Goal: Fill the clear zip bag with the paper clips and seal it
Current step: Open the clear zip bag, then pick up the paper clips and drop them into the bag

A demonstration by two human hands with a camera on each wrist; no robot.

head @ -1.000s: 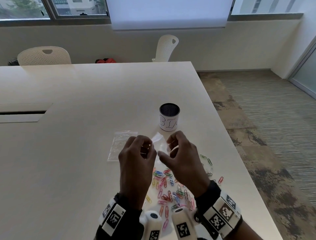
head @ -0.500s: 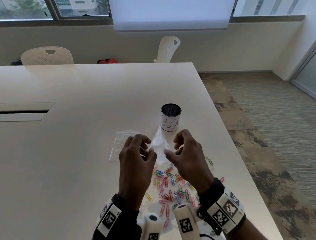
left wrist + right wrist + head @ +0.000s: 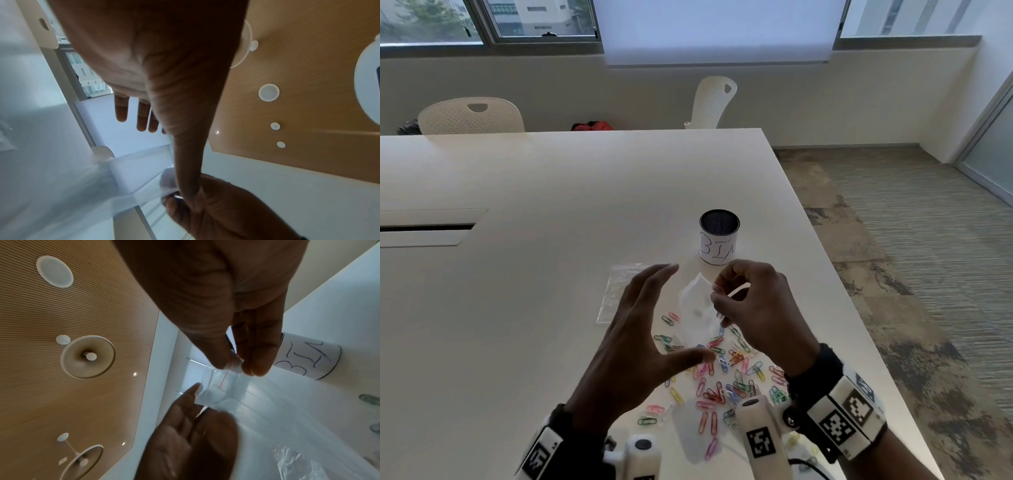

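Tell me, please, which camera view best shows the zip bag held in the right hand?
The right wrist view: the zip bag hangs pinched at the right hand's fingertips, its red seal line visible. The head view shows it pale and small; the left wrist view shows only blur.

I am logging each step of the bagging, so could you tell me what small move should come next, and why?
Probably the left hand should close on the free edge of the zip bag to spread its mouth. It is open beside the bag, only the right hand pinches the top, and the paper clips lie on the table.

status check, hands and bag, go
Left hand open, off the bag. Right hand pinches zip bag at its top. Paper clips loose on table.
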